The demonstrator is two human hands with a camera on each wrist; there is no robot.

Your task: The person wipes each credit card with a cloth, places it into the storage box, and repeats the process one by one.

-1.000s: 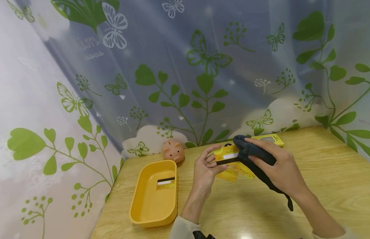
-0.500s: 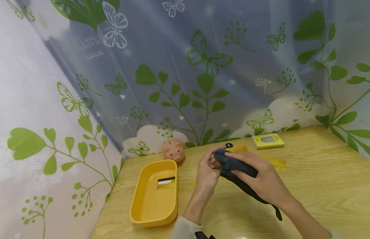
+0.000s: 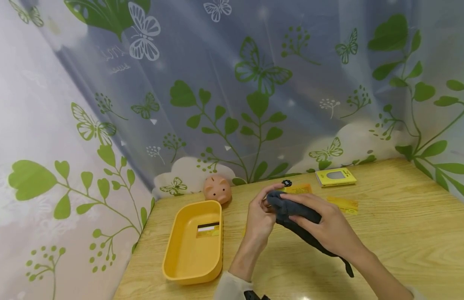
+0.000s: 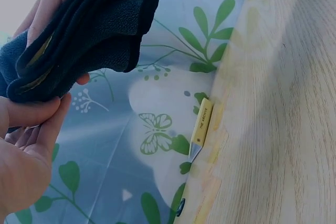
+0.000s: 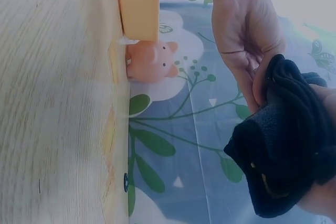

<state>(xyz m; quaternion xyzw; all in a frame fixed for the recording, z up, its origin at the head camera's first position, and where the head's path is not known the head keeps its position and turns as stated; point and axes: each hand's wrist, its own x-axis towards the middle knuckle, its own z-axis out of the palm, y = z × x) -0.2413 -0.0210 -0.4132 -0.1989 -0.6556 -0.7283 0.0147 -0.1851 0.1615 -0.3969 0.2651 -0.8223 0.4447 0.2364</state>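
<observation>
A folded dark blue fleece cloth (image 3: pixel 297 210) with black edging and a dangling strap is held over the table. My right hand (image 3: pixel 335 223) grips it from the right, thumb below and fingers along the top. The left hand (image 3: pixel 260 216) pinches its left end; its index finger reaches up past the fold. Yellow slivers (image 4: pixel 38 55) show between the layers of the cloth (image 4: pixel 94 35) in the left wrist view. From the right wrist view, the fleece covers part of the left fingers, and the wrist above is bare.
A yellow tray (image 3: pixel 192 266) holding one card (image 3: pixel 208 230) stands left, before a pink piggy bank (image 3: pixel 217 189). Behind my hands are yellow cards (image 3: pixel 343 204), a small black disc-like thing (image 3: pixel 287 183) and a yellow box (image 3: pixel 336 176). A patterned curtain (image 3: pixel 232 137) hangs behind.
The yellow card that stuck out of the cloth's left end is no longer seen there. The cloth and right hand have shifted left toward the left hand; little has moved in the last half second.
</observation>
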